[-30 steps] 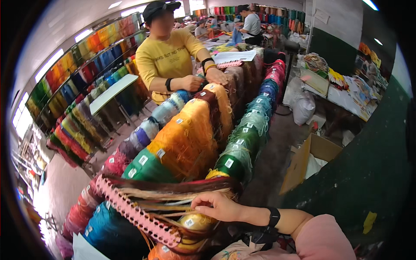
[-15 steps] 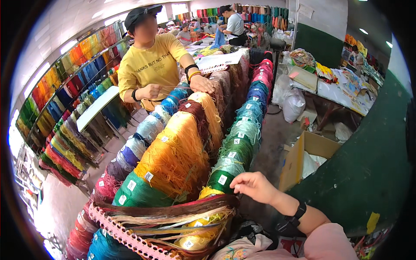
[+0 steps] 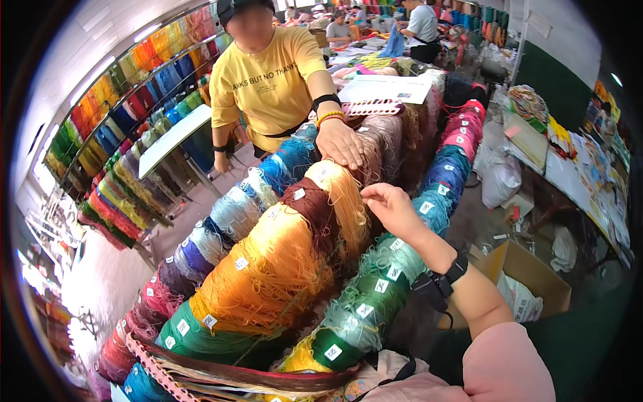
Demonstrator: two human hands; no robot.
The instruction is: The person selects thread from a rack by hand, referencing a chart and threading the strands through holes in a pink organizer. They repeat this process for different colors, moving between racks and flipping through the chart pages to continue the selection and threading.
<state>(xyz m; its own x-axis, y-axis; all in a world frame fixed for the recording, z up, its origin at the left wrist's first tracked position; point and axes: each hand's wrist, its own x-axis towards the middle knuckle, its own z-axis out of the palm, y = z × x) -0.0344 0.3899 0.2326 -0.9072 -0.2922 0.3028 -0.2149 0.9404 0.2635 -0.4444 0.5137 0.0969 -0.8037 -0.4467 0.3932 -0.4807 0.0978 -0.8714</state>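
My right hand (image 3: 388, 204) reaches in from the lower right, thumb and fingers drawn together at the edge of a peach thread skein (image 3: 345, 194). Whether a strand is between the fingertips is too small to tell. Left of that skein lie a dark maroon skein (image 3: 311, 211) and a broad bank of orange thread (image 3: 258, 268). Below my right forearm runs a row of green thread skeins (image 3: 382, 288) with small white labels. A pink perforated card (image 3: 157, 368) with long brown strands hangs at the lower edge. My left hand is out of view.
Opposite, a person in a yellow shirt (image 3: 268, 80) rests one hand (image 3: 339, 144) on the skeins. A white sheet (image 3: 385, 88) lies beyond. An open cardboard box (image 3: 536, 275) and a littered table (image 3: 569, 181) stand at right; thread racks (image 3: 127, 114) line the left.
My right hand has moved forward from the near green skeins to the peach skein. The view has shifted, and the other person's far-left hand has dropped to their side.
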